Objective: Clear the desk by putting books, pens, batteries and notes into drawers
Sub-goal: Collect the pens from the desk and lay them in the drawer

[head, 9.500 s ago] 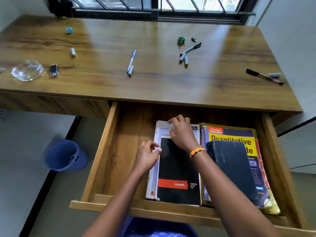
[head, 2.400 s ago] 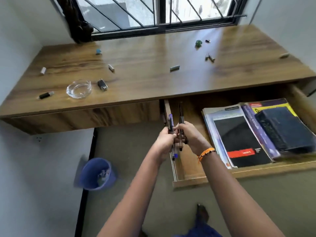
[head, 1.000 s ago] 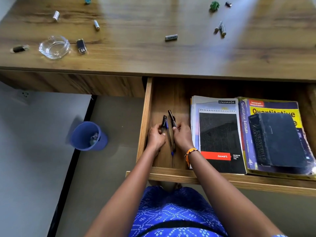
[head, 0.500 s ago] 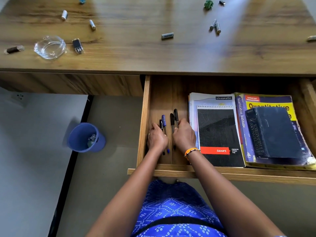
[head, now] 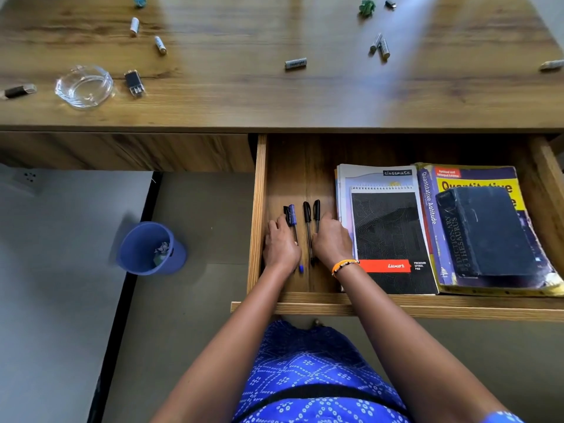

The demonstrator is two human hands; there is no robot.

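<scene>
Pens step in hand: four pens lie side by side on the floor of the open drawer [head: 258, 209], against its left wall, caps toward the desk.

Left hand [head: 281, 245] rests over the left pair, a black-capped pen [head: 286, 214] and the blue-capped pen [head: 293, 215]. Its fingers lie fairly flat on them; whether it presses or lightly pinches I cannot tell.

Right hand [head: 332, 241] lies against the right pair, two black pens [head: 307, 212] [head: 317, 210], fingers bent over their barrels. Touching is clear, a true grasp is not. Both hands seem to be squaring the row rather than carrying anything.

Right of the pens, the drawer's middle and right side hold the books: a classmate notebook [head: 360, 175] under a black spiral pad [head: 389, 236], then a yellow aptitude book [head: 476, 180] with a dark dictionary [head: 488, 230] on top. Four in all.

On the desk [head: 274, 99], left edge to right edge, I count six cylindrical batteries: two upper left [head: 134, 26] [head: 160, 44], one centre [head: 295, 63], a touching pair right of centre [head: 376, 42] [head: 384, 48], one at the right edge [head: 551, 65]. Also a glass dish [head: 84, 86], two small dark gadgets beside it, and small crumpled scraps at the far edge, possibly notes.

Next move, as I judge it: let go of the pens, lift both hands out, and reach up for the batteries. They are round and may roll if nudged.
</scene>
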